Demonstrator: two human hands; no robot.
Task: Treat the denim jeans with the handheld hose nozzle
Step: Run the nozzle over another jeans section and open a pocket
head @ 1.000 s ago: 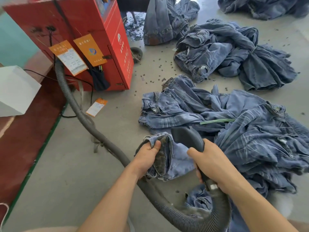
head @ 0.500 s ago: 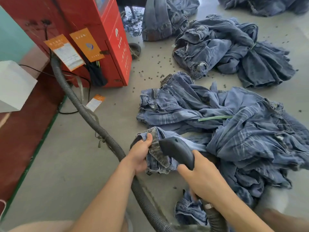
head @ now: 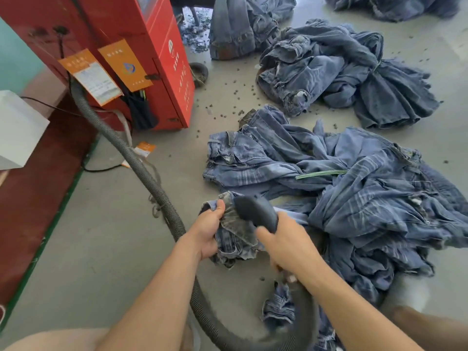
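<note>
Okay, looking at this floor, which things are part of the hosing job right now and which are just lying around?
In use:
- left hand gripping the bunched blue denim jeans leg
- right hand holding the black curved hose nozzle
- grey ribbed hose
- red metal machine cabinet

Lying about:
- darker denim heap
- orange tag on the floor
- scattered dark pellets

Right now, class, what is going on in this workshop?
A person crouches over a heap of jeans on the floor. The left hand grips a bunched leg end, while the right hand holds a dark nozzle against it. Its ribbed hose runs back to a red machine.
</note>
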